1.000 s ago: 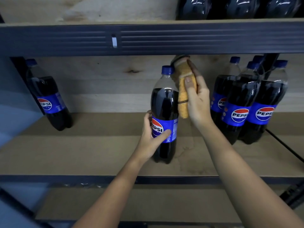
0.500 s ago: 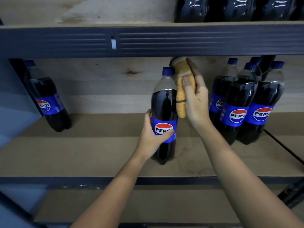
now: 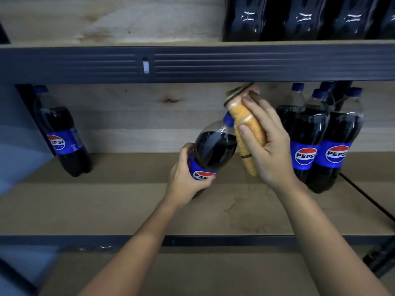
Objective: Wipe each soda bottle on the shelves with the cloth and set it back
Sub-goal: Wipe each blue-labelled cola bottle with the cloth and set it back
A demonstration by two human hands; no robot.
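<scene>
Pepsi bottle (image 3: pixel 213 150) now tilted right; cloth (image 3: pixel 245 133) against cap.

A dark metal shelf beam (image 3: pixel 192 65) with ribbed grooves crosses the view, a small pale clip (image 3: pixel 146 65) at its middle. Behind runs a pale wooden back panel (image 3: pixel 132 116) with a dark knot, above a tan shelf board (image 3: pixel 106 206). The light is dim, and a bluish wall (image 3: pixel 15 146) shows far left.
</scene>
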